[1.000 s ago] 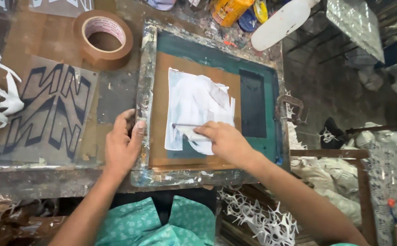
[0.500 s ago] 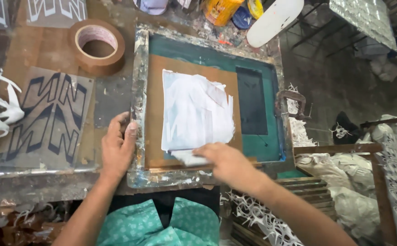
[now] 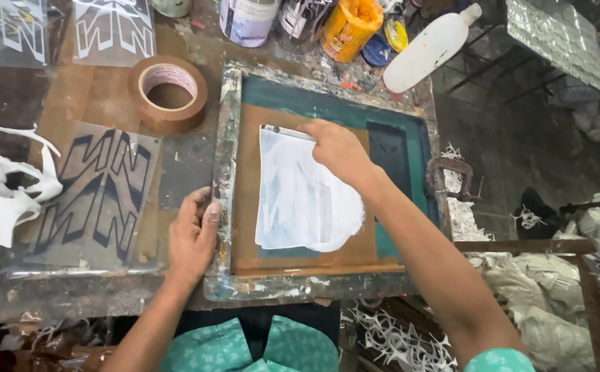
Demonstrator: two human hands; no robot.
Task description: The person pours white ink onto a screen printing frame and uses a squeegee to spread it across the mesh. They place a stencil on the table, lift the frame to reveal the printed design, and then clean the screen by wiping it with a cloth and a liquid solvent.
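Observation:
A paint-stained screen-printing frame (image 3: pixel 225 165) lies flat on the worktable, its mesh teal with brown tape around a patch of white ink (image 3: pixel 300 200). My right hand (image 3: pixel 338 151) grips a thin flat scraper (image 3: pixel 282 131) at the far end of the white patch. My left hand (image 3: pixel 193 238) presses flat on the frame's left rail, thumb along the wood.
A roll of brown tape (image 3: pixel 169 93) sits left of the frame. A clear stencil sheet with dark letter shapes (image 3: pixel 97 200) lies beside my left hand. Paint tubs (image 3: pixel 348 27) and a white bottle (image 3: pixel 430 48) stand behind. A metal clamp (image 3: pixel 451 176) grips the frame's right rail.
My right hand dragged the scraper to the near edge of the mesh, then pushed it to the far end, spreading the white ink smoother. My left hand stayed on the rail.

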